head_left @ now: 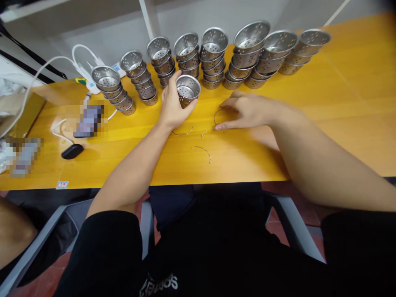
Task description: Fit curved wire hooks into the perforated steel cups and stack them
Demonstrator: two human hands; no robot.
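Observation:
My left hand (174,103) is wrapped round a perforated metal cup (188,87), its open top facing up, in front of the cup stacks. To the right, my right hand (239,110) is low over the table with thumb and fingers apart, beside a thin curved wire (216,117). The thumb tip meets or overlaps another curved wire (206,131). Nearer the table's front edge lies a third wire (206,150). One more wire (185,133) lies just right of my left wrist.
Several stacks of perforated metal cups (213,62) line the back of the yellow table (340,136). A phone (89,121), a black oval object (72,151) and white cables are at the left. Another person's bare limb (15,231) shows at the lower left.

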